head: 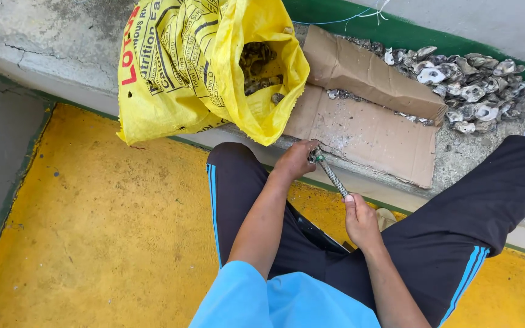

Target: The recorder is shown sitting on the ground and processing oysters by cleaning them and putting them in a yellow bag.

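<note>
While the person sits with knees spread over a yellow-painted floor (92,231), both hands work one tool between the legs. The left hand (296,159) is closed around the upper end of a thin metal rod (333,176) with a ridged grey shaft, where a small green bit shows by the fingers. The right hand (360,222) grips the lower end of the same rod, thumb laid up along it. The rod runs tilted, upper end toward the concrete ledge (62,54), lower end toward the body. The hands are apart, one at each end. On the ledge just beyond the left hand lies a flattened piece of cardboard (366,127) with grit on it. Left of it a yellow woven sack (183,67) slumps open, dark shells inside. A pile of grey-white oyster shells (469,85) sits at the far right of the ledge, behind the cardboard. Dark track pants with blue stripes, light blue shirt.
</note>
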